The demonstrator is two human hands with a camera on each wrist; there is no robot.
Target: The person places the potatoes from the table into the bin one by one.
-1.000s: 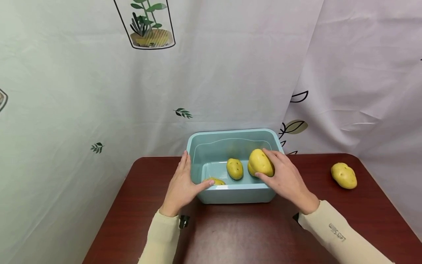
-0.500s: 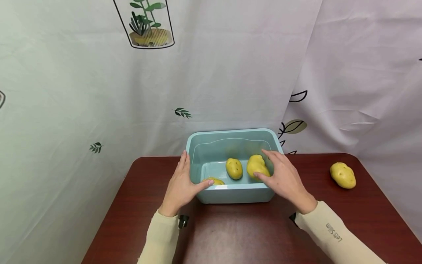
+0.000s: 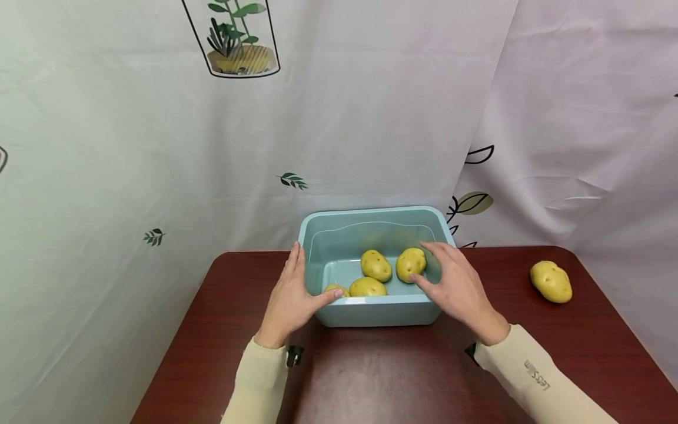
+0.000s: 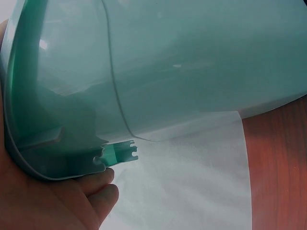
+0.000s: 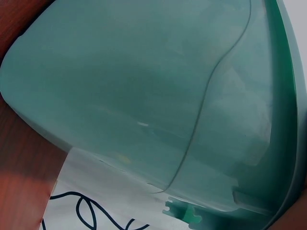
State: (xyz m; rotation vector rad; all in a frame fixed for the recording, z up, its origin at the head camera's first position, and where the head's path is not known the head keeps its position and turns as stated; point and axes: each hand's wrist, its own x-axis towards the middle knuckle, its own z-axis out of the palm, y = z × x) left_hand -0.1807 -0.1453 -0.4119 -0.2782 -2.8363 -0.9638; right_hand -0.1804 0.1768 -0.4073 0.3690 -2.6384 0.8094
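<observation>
A pale blue plastic bin [image 3: 377,313] stands near the table's back edge, with several yellow potatoes inside. One potato [image 3: 411,266] lies at the right, another potato [image 3: 376,267] in the middle. In front of that a third potato [image 3: 368,287] is partly covered by the front rim. My left hand [image 3: 291,306] rests on the bin's left front corner, fingers straight along the outer wall and thumb over the front rim, across a partly hidden potato [image 3: 336,288]. Over the right side spreads my right hand [image 3: 458,288], its thumb tip overlapping the right-hand potato in the head view.
One more potato [image 3: 551,282] lies on the dark red-brown table [image 3: 381,377], to the right of the bin. A white printed cloth [image 3: 365,129] hangs close behind the table's back edge.
My right hand has let go of a potato, its fingers spreading. The released potato has dropped into the bin, and the potatoes inside have shifted, one showing at front middle. My left hand stays put.
</observation>
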